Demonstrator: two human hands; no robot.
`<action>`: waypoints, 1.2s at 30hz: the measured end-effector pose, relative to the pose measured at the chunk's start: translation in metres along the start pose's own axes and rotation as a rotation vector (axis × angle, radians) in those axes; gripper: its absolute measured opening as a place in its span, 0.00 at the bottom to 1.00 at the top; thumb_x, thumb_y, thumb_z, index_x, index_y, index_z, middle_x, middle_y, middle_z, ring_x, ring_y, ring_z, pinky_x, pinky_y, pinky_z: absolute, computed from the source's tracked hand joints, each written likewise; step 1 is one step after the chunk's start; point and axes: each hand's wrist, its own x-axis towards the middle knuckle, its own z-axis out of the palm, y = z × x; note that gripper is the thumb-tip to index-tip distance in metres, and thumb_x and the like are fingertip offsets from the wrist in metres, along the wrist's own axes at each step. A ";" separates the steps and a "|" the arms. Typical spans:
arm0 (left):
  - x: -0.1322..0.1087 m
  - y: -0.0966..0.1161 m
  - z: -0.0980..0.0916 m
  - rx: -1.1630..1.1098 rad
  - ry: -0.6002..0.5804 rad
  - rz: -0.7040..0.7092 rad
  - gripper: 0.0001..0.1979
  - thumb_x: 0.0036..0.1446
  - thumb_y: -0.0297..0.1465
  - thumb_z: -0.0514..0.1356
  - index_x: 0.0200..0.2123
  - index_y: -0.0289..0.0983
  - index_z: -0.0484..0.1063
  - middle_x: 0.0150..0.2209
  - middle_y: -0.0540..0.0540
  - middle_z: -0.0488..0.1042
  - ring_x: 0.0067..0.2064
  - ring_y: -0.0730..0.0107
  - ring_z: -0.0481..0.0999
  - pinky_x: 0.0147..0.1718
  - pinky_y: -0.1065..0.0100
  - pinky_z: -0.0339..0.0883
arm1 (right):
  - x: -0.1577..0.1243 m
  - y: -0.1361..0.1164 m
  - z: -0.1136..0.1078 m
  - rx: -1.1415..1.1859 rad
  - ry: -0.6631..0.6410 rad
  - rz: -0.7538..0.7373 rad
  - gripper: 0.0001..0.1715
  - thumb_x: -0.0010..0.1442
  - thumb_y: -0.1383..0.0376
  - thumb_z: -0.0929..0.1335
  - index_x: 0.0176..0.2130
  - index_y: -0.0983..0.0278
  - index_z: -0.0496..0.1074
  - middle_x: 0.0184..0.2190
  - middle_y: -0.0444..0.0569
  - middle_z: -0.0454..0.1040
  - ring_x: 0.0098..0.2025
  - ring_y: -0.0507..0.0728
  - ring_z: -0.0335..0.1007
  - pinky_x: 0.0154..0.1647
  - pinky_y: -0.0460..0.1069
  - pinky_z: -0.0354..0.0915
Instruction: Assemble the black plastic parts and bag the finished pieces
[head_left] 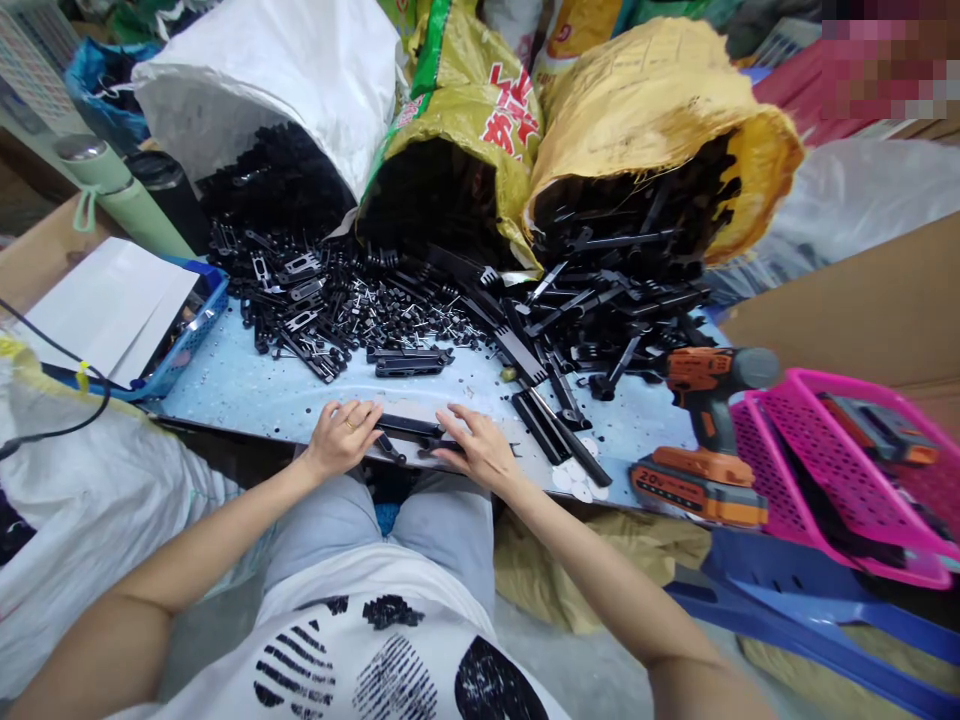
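At the table's front edge, my left hand [346,436] grips the left end of a long black plastic strip [409,426]. My right hand [480,448] has its fingers closed at the strip's right end, with another dark plastic piece under the fingers. A short black part [390,447] hangs below the strip near my left hand. Just behind lie a few black slotted plastic parts [409,362] in a small stack. Beside my right hand rest long black bars [541,425] and several white round discs [579,478].
Three sacks, white [277,70], green-yellow [465,130] and yellow [645,110], spill black parts and small pins [375,310] along the back. An orange cordless drill [709,440] stands at right, by pink baskets [862,480]. A blue basket [176,345] holds papers at left.
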 end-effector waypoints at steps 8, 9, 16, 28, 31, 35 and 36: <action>0.003 0.004 0.012 0.177 -0.001 0.077 0.16 0.62 0.35 0.51 0.51 0.40 0.70 0.52 0.39 0.71 0.53 0.55 0.67 0.52 0.52 0.50 | -0.020 0.024 0.008 -0.034 -0.136 -0.087 0.29 0.64 0.52 0.60 0.60 0.60 0.60 0.45 0.55 0.70 0.43 0.57 0.66 0.43 0.51 0.61; 0.007 0.009 0.013 0.184 -0.039 0.146 0.18 0.63 0.36 0.51 0.53 0.39 0.68 0.54 0.38 0.70 0.54 0.55 0.66 0.53 0.52 0.49 | -0.020 0.026 0.007 -0.083 -0.137 -0.082 0.30 0.63 0.50 0.60 0.59 0.61 0.62 0.45 0.55 0.71 0.42 0.58 0.66 0.41 0.51 0.61; 0.057 0.040 0.023 0.138 -0.373 0.267 0.25 0.63 0.45 0.47 0.38 0.29 0.73 0.34 0.35 0.74 0.38 0.58 0.73 0.36 0.62 0.63 | -0.021 0.032 -0.014 -0.172 -0.069 0.060 0.37 0.57 0.38 0.57 0.22 0.66 0.68 0.20 0.52 0.68 0.25 0.55 0.64 0.27 0.48 0.54; 0.025 0.126 -0.048 -0.972 -0.279 -0.011 0.34 0.60 0.55 0.33 0.20 0.38 0.64 0.19 0.45 0.67 0.25 0.68 0.67 0.28 0.66 0.61 | -0.012 -0.056 -0.063 1.196 -0.117 -0.047 0.38 0.57 0.36 0.49 0.16 0.60 0.58 0.12 0.45 0.57 0.16 0.52 0.57 0.20 0.48 0.57; 0.055 0.115 -0.037 -1.086 -0.427 -0.655 0.33 0.57 0.57 0.40 0.20 0.37 0.65 0.18 0.47 0.67 0.23 0.69 0.67 0.26 0.66 0.62 | 0.009 -0.046 -0.032 1.464 -0.079 0.338 0.37 0.59 0.39 0.48 0.15 0.60 0.55 0.08 0.42 0.53 0.11 0.50 0.50 0.12 0.46 0.50; 0.089 0.092 -0.031 -1.374 -0.674 -1.117 0.31 0.60 0.53 0.42 0.27 0.34 0.69 0.19 0.48 0.69 0.19 0.72 0.67 0.22 0.69 0.62 | 0.029 -0.025 -0.014 1.900 -0.202 0.658 0.33 0.62 0.47 0.51 0.16 0.62 0.56 0.06 0.39 0.50 0.09 0.48 0.42 0.08 0.42 0.44; 0.093 0.089 -0.032 -1.436 -0.706 -1.149 0.30 0.61 0.52 0.42 0.28 0.33 0.70 0.19 0.48 0.69 0.19 0.71 0.69 0.23 0.69 0.63 | 0.030 -0.021 -0.013 1.976 -0.234 0.695 0.32 0.63 0.49 0.52 0.16 0.62 0.57 0.06 0.39 0.50 0.09 0.47 0.42 0.08 0.42 0.44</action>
